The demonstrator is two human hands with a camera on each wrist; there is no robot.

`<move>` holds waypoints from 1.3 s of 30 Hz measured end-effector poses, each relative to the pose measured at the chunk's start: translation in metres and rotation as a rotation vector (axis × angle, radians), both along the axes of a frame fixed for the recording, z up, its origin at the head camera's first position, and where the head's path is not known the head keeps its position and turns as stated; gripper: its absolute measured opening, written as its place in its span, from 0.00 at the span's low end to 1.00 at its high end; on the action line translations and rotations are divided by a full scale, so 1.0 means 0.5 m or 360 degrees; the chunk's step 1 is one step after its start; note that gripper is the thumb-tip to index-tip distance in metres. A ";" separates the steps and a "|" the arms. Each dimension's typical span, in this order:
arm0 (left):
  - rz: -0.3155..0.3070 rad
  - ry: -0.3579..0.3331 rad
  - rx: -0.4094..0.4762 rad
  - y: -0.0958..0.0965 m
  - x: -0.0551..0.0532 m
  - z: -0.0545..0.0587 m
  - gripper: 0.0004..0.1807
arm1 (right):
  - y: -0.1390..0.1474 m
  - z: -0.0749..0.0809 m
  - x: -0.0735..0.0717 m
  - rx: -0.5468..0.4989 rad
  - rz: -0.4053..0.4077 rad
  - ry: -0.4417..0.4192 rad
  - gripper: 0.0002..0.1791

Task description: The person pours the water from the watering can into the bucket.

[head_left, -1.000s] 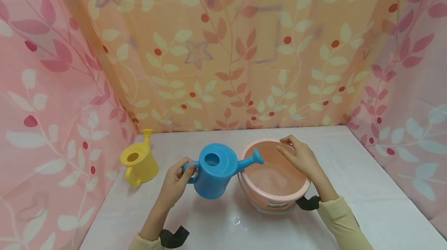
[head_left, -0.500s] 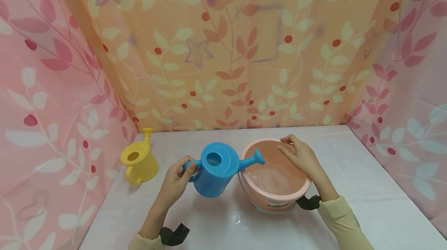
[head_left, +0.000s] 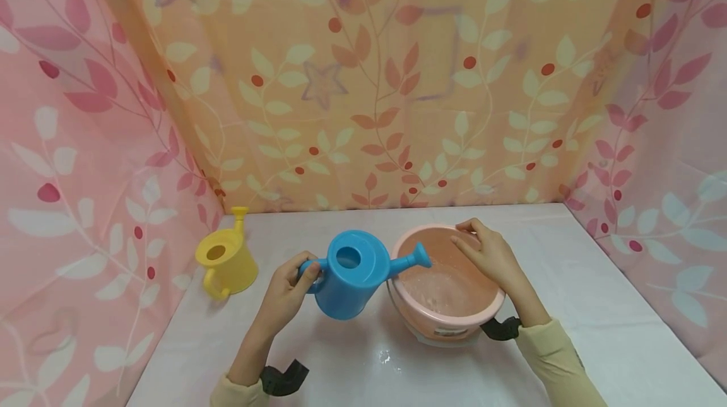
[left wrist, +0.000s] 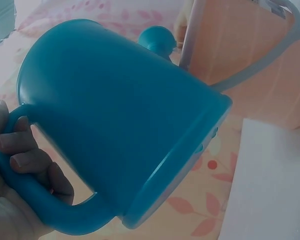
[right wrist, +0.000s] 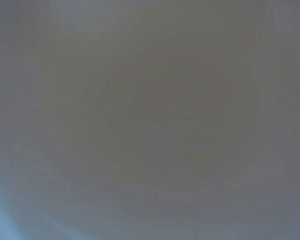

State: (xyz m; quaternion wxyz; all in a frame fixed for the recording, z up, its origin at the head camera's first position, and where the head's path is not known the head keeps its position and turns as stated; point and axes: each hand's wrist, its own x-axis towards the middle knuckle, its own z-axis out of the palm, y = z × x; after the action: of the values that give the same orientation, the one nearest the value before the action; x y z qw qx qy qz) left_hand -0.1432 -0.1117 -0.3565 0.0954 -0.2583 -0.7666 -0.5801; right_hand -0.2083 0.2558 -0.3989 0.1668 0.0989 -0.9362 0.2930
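Observation:
A blue watering can (head_left: 349, 274) is held off the table by my left hand (head_left: 288, 290), whose fingers curl round its handle in the left wrist view. The can tilts slightly, and its spout (head_left: 411, 259) reaches over the left rim of a pink bucket (head_left: 437, 320). Shallow water (head_left: 445, 287) with a disturbed surface lies inside the bucket. At the bucket's far right rim, my right hand (head_left: 485, 254) grips the edge, thumb on the inner side and fingers over the rim. The right wrist view is too blurred to show the hand.
A yellow watering can (head_left: 230, 268) stands at the back left of the white-covered table (head_left: 579, 268). Some wet drops (head_left: 386, 359) glisten in front of the bucket. Patterned cloth (head_left: 363, 79) encloses the back and sides.
The blue watering can has tilted very slightly toward the bucket. The ripples in the bucket's water have shifted. Both hands keep their holds.

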 end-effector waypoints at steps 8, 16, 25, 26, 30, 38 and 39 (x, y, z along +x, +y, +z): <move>-0.0011 0.0001 -0.0008 -0.001 -0.003 0.003 0.08 | 0.000 0.000 -0.002 -0.0026 0.0000 -0.0048 0.22; -0.0032 -0.0015 -0.0012 -0.001 -0.006 0.005 0.09 | 0.001 0.002 0.000 -0.0059 0.0003 -0.0087 0.21; -0.0089 -0.0010 0.0003 -0.014 -0.033 -0.032 0.07 | 0.001 0.003 -0.004 -0.0030 0.0007 -0.0013 0.20; -0.0091 -0.0011 -0.0001 -0.015 -0.035 -0.036 0.08 | 0.001 0.002 -0.004 -0.0042 0.0006 -0.0022 0.20; -0.0089 -0.0001 -0.0021 -0.020 -0.036 -0.046 0.08 | -0.001 0.001 -0.004 -0.0056 0.0018 -0.0023 0.20; -0.0095 -0.0014 -0.0011 -0.018 -0.032 -0.039 0.08 | -0.001 0.003 -0.002 -0.0051 0.0003 -0.0056 0.21; -0.0097 -0.0019 -0.0006 -0.017 -0.031 -0.035 0.08 | -0.001 0.003 -0.002 -0.0051 -0.0003 -0.0062 0.21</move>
State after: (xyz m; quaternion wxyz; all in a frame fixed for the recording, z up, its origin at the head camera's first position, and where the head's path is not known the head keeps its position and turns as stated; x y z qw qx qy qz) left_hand -0.1587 -0.1202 -0.3741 0.0725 -0.2784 -0.7600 -0.5828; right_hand -0.2094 0.2554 -0.3972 0.1504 0.0896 -0.9346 0.3097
